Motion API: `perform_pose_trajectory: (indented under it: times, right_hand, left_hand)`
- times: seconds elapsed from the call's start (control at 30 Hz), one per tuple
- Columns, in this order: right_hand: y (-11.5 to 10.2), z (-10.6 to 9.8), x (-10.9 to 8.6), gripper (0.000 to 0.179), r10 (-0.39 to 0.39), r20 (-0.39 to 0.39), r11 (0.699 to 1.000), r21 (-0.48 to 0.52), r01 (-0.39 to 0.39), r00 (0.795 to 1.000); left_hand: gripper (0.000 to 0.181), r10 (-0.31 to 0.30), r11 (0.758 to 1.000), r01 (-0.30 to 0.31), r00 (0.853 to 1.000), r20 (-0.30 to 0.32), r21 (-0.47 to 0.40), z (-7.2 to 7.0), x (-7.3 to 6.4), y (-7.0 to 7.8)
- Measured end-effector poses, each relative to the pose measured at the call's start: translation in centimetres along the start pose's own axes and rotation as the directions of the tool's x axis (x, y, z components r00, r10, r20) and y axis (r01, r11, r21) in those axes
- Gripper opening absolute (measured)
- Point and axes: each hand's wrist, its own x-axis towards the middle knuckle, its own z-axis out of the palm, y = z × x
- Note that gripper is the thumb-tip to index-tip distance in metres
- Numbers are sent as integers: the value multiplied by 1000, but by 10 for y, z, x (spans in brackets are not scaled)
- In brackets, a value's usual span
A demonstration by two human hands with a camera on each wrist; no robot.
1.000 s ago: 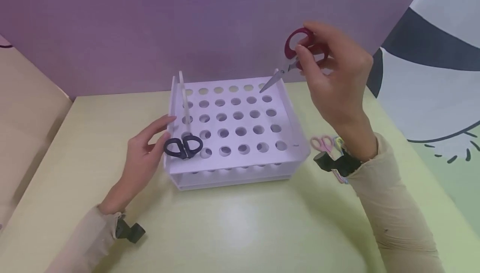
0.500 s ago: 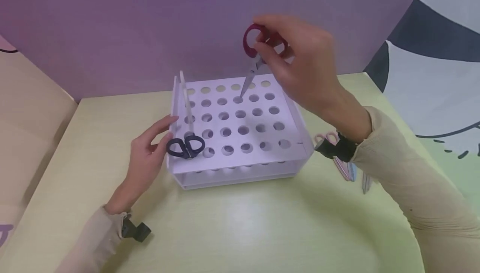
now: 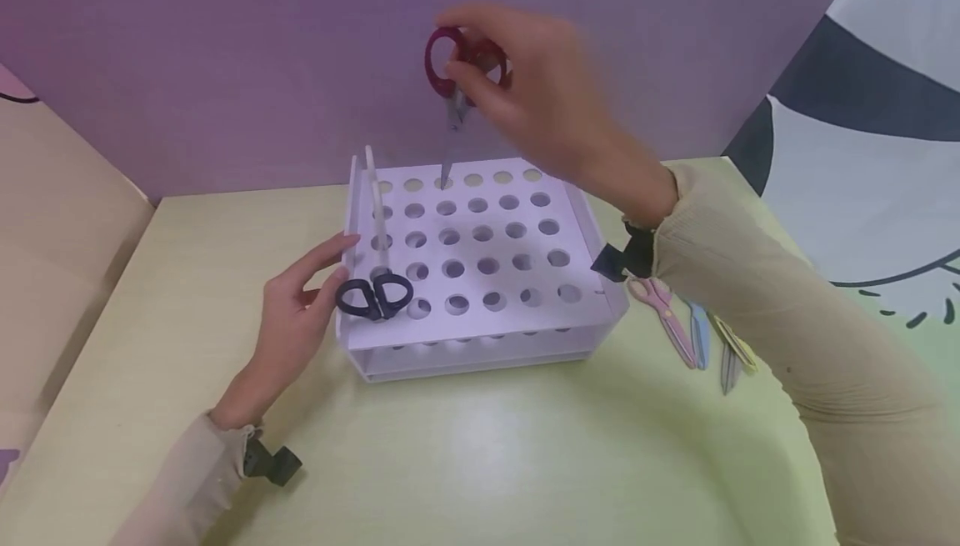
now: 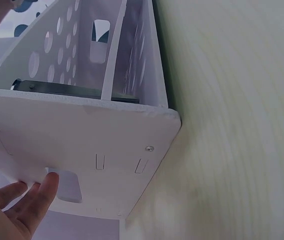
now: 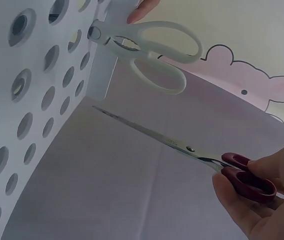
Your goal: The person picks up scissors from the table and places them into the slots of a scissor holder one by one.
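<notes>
A white rack [image 3: 517, 321] with rows of round holes stands on the table. My right hand [image 3: 543, 87] pinches the dark red handles of a pair of scissors [image 5: 189, 149] above its back edge, blades down. In the head view the blade tip overlaps a hole in the back row. My left hand [image 3: 296, 300] rests its fingers against the rack's left side panel, near the oval cutout in the left wrist view. Black-handled scissors [image 3: 378, 296] sit in a front-left hole, blades below the top plate. White scissors [image 5: 113, 31] stand in the left column, seen edge-on from the head.
Right of the rack, partly under my right forearm, lie pink scissors [image 3: 663, 313], blue scissors [image 3: 700, 333] and yellow scissors [image 3: 738, 346], with grey blades [image 3: 729, 369] beside them. A purple panel [image 3: 285, 54] rises behind the table [image 3: 450, 463].
My right hand has carried the red-handled scissors leftward from the rack's right side to over its back row, and the blades have swung closer to vertical. My left hand keeps its place on the rack.
</notes>
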Motion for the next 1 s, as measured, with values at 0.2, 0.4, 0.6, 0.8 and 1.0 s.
perform_pose_trajectory:
  times: [0.2, 0.4, 0.6, 0.8, 1.0]
  right_hand:
    - [1, 17, 15, 33, 43, 55, 999, 24, -44, 998]
    - [2, 35, 29, 33, 71, 105, 997, 20, -73, 992]
    - [4, 53, 39, 30, 120, 152, 989, 64, -131, 981]
    - [7, 70, 47, 29, 157, 159, 979, 101, -174, 975]
    - [4, 93, 56, 30, 157, 177, 980, 96, -176, 972]
  left_hand:
    - [38, -5, 1000, 5, 1000, 3, 8, 1, 0, 0]
    - [38, -11, 1000, 11, 1000, 4, 6, 2, 0, 0]
    - [38, -8, 1000, 8, 1000, 7, -10, 3, 0, 0]
    - [37, -3, 1000, 3, 1000, 2, -12, 3, -1, 0]
    - [37, -3, 1000, 3, 1000, -6, 6, 1, -2, 0]
